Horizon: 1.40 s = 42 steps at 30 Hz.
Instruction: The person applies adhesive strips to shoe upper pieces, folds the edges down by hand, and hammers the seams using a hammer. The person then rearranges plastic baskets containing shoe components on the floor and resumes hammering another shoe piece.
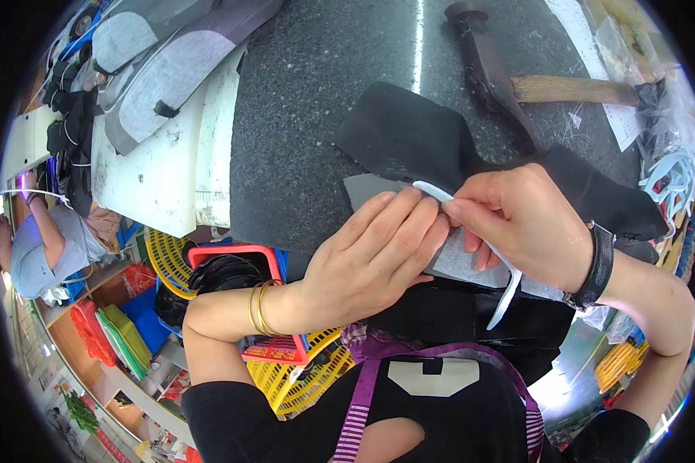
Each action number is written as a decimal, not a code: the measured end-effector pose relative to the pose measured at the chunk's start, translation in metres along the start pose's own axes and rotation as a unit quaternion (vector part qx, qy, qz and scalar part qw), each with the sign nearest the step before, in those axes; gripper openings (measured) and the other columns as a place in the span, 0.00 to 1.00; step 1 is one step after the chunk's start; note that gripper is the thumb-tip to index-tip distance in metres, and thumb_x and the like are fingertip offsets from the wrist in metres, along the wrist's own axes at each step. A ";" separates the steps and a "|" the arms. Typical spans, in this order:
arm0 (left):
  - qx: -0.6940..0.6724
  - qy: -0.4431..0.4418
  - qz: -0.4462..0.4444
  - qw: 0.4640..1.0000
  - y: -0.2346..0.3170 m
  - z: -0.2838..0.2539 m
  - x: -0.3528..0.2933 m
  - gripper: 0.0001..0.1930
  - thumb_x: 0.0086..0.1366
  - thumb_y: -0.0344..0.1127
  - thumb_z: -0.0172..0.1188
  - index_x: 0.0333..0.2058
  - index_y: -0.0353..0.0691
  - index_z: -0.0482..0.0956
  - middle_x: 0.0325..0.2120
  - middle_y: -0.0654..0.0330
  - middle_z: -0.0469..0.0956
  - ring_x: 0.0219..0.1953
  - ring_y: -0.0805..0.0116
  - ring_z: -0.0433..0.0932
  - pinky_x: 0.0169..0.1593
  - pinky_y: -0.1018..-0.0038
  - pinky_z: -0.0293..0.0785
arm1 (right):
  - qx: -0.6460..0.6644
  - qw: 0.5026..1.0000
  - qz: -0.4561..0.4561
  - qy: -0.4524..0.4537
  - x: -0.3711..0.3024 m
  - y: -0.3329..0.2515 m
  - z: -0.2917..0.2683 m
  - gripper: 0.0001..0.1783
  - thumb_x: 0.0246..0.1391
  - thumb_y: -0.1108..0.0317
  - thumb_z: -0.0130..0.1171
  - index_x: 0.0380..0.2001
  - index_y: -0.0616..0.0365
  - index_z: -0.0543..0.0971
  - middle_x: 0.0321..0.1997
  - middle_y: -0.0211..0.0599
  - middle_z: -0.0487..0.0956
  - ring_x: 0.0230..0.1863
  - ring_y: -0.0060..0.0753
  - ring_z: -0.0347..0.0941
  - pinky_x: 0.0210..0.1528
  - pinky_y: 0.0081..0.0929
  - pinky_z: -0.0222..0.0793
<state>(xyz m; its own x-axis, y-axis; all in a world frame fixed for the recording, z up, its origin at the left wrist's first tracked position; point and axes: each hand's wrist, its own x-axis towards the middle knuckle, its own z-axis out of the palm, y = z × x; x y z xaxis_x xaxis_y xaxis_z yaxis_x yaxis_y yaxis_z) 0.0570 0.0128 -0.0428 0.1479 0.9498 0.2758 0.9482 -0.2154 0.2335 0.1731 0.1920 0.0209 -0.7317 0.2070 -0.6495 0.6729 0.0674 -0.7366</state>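
A narrow white strip [508,297] curves along the edge of a black fabric piece [403,127] with a grey backing [457,262]. My right hand [521,220], with a black watch strap at its wrist, pinches the strip between thumb and forefinger. Beside it, my left hand [378,251] lies over the grey part with its fingers together, gripping the piece close to the strip. One strip end shows just beyond the left fingertips; the other hangs loose below my right hand. The left fingers and palm hide part of the backing.
A wooden-handled hammer [571,89] lies on the dark speckled worktop [286,147] at the far right. More white strips [676,181] hang at the right edge. Grey shoe-shaped pieces [162,89] rest at the far left. Below are a red basket [235,249] and another person [46,243].
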 end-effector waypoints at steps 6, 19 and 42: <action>0.042 -0.002 0.005 0.999 0.002 -0.001 -0.006 0.26 0.50 0.44 0.61 0.49 0.41 0.76 0.51 0.57 0.71 0.54 0.61 0.70 0.56 0.62 0.64 | -0.307 0.912 -0.255 0.096 -0.021 0.014 0.009 0.07 0.56 0.73 0.58 0.32 0.69 0.76 0.20 0.44 0.76 0.20 0.28 0.78 0.22 0.25 0.71; 0.062 0.036 -0.012 0.997 0.002 0.007 -0.006 0.19 0.57 0.40 0.56 0.48 0.46 0.78 0.51 0.64 0.73 0.54 0.70 0.69 0.56 0.63 0.62 | 0.015 0.999 -0.028 0.001 0.003 0.009 0.001 0.11 0.61 0.72 0.52 0.28 0.68 0.78 0.18 0.33 0.76 0.18 0.19 0.74 0.19 0.16 0.68; 0.009 -0.051 0.004 0.999 0.000 -0.007 0.001 0.32 0.45 0.41 0.66 0.51 0.39 0.74 0.52 0.53 0.70 0.59 0.52 0.69 0.59 0.62 0.67 | -0.395 0.912 -0.104 0.023 -0.059 -0.004 0.010 0.14 0.45 0.66 0.65 0.30 0.61 0.72 0.19 0.42 0.74 0.22 0.45 0.75 0.24 0.36 0.70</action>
<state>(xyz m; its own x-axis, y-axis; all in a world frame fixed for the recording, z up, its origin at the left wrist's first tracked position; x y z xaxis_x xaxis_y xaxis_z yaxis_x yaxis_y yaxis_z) 0.0550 0.0122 -0.0362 0.1830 0.9662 0.1817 0.9513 -0.2207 0.2154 0.2127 0.1701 0.0606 -0.8596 0.1496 -0.4885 0.4014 0.7894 -0.4645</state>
